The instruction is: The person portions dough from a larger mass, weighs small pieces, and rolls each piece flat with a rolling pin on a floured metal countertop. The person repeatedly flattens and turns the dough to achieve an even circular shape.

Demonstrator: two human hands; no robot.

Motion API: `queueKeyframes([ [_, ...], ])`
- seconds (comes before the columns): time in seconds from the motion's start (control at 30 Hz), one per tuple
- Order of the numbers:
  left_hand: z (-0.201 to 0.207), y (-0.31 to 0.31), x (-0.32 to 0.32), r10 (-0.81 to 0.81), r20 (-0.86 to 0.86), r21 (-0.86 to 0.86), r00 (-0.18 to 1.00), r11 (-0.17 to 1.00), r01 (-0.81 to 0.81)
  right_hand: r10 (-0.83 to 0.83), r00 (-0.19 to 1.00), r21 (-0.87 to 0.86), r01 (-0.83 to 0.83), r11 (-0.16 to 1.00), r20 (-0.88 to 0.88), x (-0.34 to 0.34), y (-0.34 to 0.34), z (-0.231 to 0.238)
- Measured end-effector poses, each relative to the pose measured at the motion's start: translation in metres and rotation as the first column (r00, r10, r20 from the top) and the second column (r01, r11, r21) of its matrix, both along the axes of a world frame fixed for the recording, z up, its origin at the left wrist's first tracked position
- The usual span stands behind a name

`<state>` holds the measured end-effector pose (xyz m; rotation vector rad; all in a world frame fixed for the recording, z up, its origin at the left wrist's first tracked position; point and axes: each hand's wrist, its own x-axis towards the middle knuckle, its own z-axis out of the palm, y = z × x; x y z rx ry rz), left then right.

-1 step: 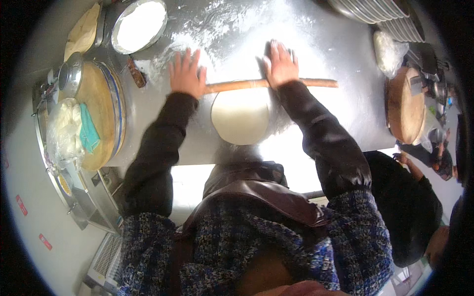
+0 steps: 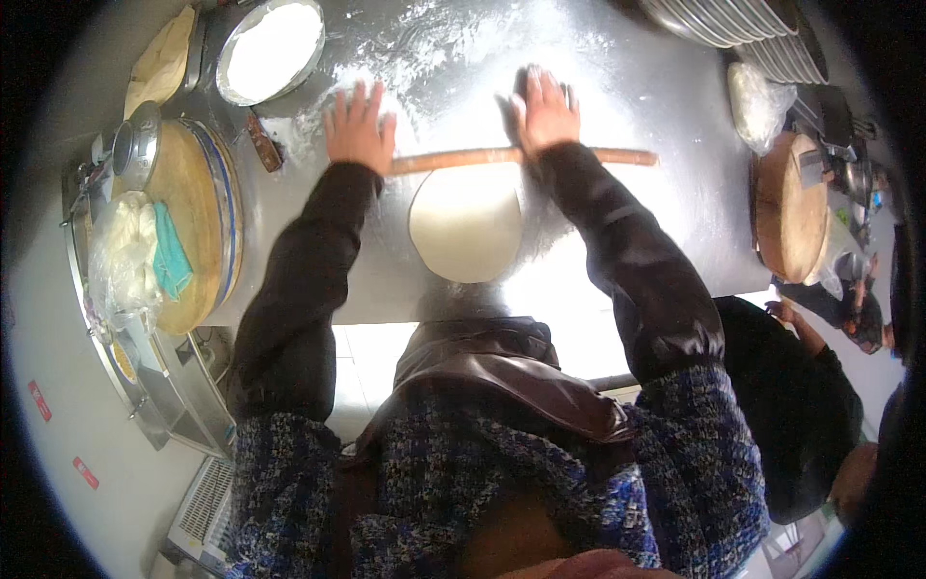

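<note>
Both hands lie flat, fingers spread and straight, palms down on a long wooden rolling pin [image 2: 502,156] that stretches across a floured steel table [image 2: 637,77]. The left hand [image 2: 359,127] presses on the pin's left end, its fingers reaching past the pin onto the dusted surface; the right hand [image 2: 545,111] presses nearer the middle, leaving the pin's right end bare. Neither hand curls around the pin: they rest on top of it, open. Just on the near side of the pin, touching it, lies a round, thin sheet of pale dough [image 2: 466,222], between the two dark sleeves. Flour is scattered thickly over the table beyond the hands. At the far left stands a round metal bowl [image 2: 271,48] filled with white flour, and beside it a small brown-handled tool [image 2: 262,143] lies on the table. Further left, a round wooden board [image 2: 193,222] carries a clear bag of white dough lumps [image 2: 123,253], a teal cloth [image 2: 171,261] and a small metal pot [image 2: 135,145]. At the right edge of the table sits a second round wooden board [image 2: 786,207], with a bagged pale lump [image 2: 755,104] beyond it and a stack of plates [image 2: 733,19] at the far corner. Another person in dark clothes [image 2: 801,405] stands to the right, near the table's edge.
</note>
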<state>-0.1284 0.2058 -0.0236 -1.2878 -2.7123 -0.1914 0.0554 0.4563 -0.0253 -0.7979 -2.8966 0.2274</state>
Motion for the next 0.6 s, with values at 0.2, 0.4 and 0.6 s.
queueKeyframes([
  [0.2, -0.001, -0.015, 0.036, -0.241, 0.101, -0.050, 0.965, 0.968, 0.247, 0.059, 0.998, 0.096, -0.055, 0.994, -0.030, 0.044, -0.038, -0.003],
  [0.4, 0.034, 0.020, 0.101, -0.189, 0.577, -0.007, 0.795, 0.972, 0.237, 0.177, 0.978, 0.014, -0.176, 0.984, -0.109, 0.144, -0.111, 0.025],
  [0.6, 0.040, -0.056, 0.086, 0.052, 0.559, -0.109, 0.828, 0.994, 0.011, 0.241, 0.926, -0.114, -0.284, 0.952, -0.290, 0.165, -0.141, 0.038],
])
